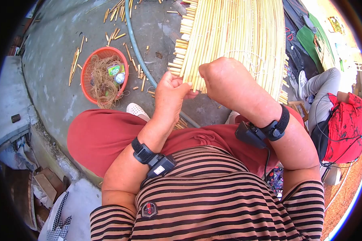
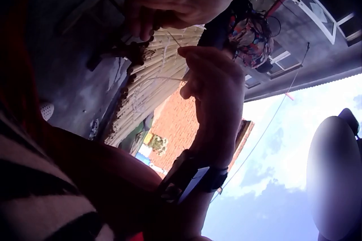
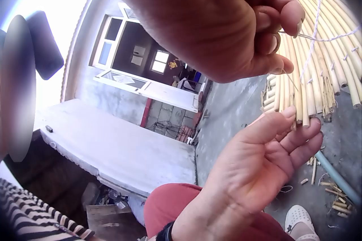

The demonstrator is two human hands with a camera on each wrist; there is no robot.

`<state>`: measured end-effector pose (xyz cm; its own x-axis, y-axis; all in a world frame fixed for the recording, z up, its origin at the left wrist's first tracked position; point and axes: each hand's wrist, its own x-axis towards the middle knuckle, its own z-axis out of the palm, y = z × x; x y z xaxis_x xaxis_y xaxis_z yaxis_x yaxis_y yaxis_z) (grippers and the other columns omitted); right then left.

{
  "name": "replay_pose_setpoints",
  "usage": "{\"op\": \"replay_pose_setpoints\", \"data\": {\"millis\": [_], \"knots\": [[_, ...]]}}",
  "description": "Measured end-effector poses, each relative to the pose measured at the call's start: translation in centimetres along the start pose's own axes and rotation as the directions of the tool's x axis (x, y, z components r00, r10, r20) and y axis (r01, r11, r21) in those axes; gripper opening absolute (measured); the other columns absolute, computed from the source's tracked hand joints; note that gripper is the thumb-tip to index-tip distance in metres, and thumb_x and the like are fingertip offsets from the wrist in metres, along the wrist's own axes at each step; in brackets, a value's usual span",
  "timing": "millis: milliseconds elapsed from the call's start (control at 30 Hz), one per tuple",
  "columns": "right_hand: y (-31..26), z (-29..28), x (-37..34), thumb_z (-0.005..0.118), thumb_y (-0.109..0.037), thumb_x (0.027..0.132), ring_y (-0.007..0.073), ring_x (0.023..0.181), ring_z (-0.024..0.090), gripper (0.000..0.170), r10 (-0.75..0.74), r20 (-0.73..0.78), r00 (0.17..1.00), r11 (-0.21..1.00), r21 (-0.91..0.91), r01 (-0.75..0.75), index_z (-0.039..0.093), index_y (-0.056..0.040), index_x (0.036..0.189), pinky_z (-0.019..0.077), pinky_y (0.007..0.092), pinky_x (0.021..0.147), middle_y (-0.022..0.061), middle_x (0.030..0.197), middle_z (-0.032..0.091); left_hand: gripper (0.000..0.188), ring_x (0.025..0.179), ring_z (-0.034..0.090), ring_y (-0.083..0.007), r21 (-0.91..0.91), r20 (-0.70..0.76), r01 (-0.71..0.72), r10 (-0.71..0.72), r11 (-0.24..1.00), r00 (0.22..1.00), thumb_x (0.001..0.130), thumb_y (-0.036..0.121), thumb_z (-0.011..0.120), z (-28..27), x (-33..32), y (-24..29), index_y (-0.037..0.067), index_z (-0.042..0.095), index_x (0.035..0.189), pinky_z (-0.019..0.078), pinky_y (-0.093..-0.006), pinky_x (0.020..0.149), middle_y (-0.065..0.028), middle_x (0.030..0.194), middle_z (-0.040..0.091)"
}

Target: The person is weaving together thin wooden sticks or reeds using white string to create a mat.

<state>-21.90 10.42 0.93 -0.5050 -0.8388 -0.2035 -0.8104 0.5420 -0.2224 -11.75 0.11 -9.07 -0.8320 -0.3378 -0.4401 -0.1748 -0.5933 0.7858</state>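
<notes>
A mat of pale reed sticks (image 1: 233, 30), bound with white string, spreads in front of me in the head view. My left hand (image 1: 169, 94) pinches stick ends at its near left corner, thumb on top and fingers beneath, as the right wrist view also shows. Just over that edge, my right hand (image 1: 225, 78) has its fingers curled, its knuckles hiding the fingertips from the head camera. From the right wrist, the white string (image 3: 334, 39) runs from between those fingertips across the sticks. A thin line (image 3: 292, 83) slants down from them toward the mat edge.
An orange basket (image 1: 83, 78) with tangled brown twine (image 1: 100, 80) stands on the concrete floor at left. A blue hose (image 1: 133, 40) curves past it among cut stick pieces (image 1: 116, 34). At right are another person's leg (image 1: 323, 88) and a red bag (image 1: 344, 128).
</notes>
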Motion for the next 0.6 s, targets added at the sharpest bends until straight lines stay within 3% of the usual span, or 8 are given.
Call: {"op": "replay_pose_setpoints", "data": {"millis": [367,467,600], "knots": [[0.35,0.58,-0.47,0.063,-0.010,0.069,0.0344,0.066,0.067,0.012,0.036,0.045,0.998,0.996,-0.080,-0.032,0.069,-0.0003,0.071,0.0542,0.0419,0.062,0.0209,0.069,0.065,0.024,0.071,0.066,-0.0175,0.023,0.012,0.004,-0.004,1.000,1.000,0.085,-0.003,0.054,-0.14,0.19,-0.10,-0.001,0.048,0.107,0.0554,-0.0291,0.065,-0.0121,0.094,0.066],[0.41,0.83,-0.55,0.062,-0.009,0.069,0.0336,0.067,0.067,0.012,0.002,0.042,0.999,0.995,-0.099,0.002,0.069,-0.0004,0.071,0.0544,0.0414,0.062,0.0206,0.069,0.065,0.024,0.069,0.065,-0.0165,-0.012,-0.001,-0.001,0.001,1.000,1.000,0.084,-0.005,0.053,0.22,0.06,0.13,-0.002,0.047,0.107,0.0530,-0.0255,0.060,-0.0122,0.092,0.065],[0.02,0.67,-0.36,0.063,-0.010,0.069,0.0325,0.066,0.067,0.012,-0.011,0.033,0.999,0.992,-0.124,0.015,0.070,-0.0009,0.072,0.0546,0.0407,0.061,0.0199,0.069,0.065,0.024,0.071,0.065,-0.0170,0.016,0.007,-0.001,0.001,1.000,1.000,0.085,-0.003,0.054,0.01,0.02,-0.02,-0.001,0.048,0.107,0.0550,-0.0294,0.066,-0.0113,0.093,0.066]]}}
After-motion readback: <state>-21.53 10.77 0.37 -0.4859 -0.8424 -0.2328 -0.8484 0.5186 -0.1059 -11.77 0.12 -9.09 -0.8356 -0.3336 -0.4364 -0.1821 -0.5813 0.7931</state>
